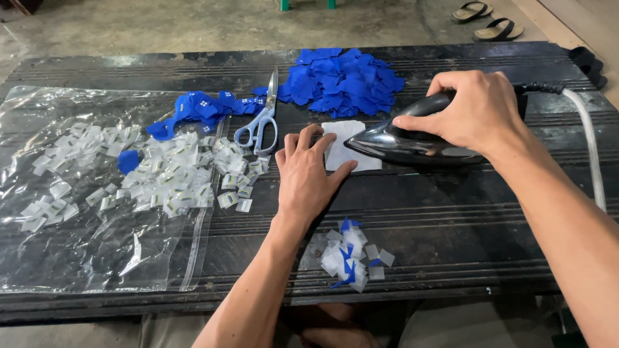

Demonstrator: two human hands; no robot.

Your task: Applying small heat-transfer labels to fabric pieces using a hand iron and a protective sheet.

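Our right hand [480, 109] wrapped tight round the smooth black iron [412, 138], our left hand [308, 174] flat and open, pressing the white square patch [345, 148], on the ridged dark table [451, 212]

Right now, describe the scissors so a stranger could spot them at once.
Start at the dark ribbed table and find the loose heap of blue fabric pieces near its far edge. Just left of it lie the scissors, blades pointing away, beside the clear plastic sheet. Their pale blue loop handles and metal blades set them apart from the scraps around them.
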